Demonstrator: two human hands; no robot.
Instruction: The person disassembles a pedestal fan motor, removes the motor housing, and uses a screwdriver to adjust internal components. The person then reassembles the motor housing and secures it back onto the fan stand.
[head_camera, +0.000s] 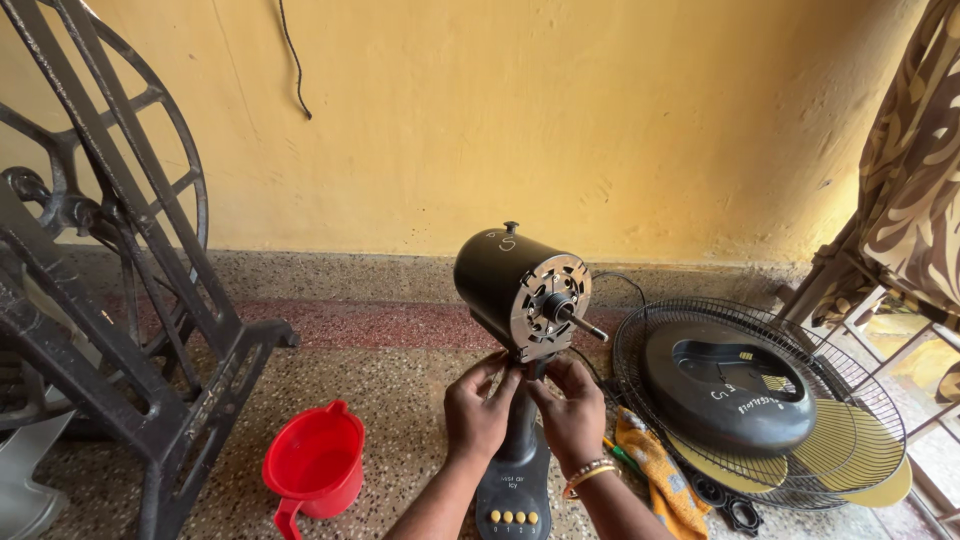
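At nine o'clock stands a black cast-iron treadle frame (110, 300) with its spoked wheel, its foot reaching out over the speckled floor (400, 400) toward the middle. At about seven o'clock, just beside that foot, sits a red plastic jug (315, 462), open mouth up, well apart from the hands. In the centre rises a stripped fan stand (512, 480) with a row of yellow buttons low on its neck, carrying a black motor housing (500, 270) whose bare shaft (585, 325) points toward three o'clock. The left hand (478, 408) and the right hand (568, 410), a bangle on its wrist, meet at the neck joint just under the motor, fingers curled narrowly around it; what they pinch there is too small to tell. At five o'clock a yellow cloth (660, 470) lies touching the stand's right side. At three to four o'clock a wire fan guard (850, 400) lies flat, holding a black rear cover (730, 385) over yellowish blades (860, 440), crowding the right hand's side.
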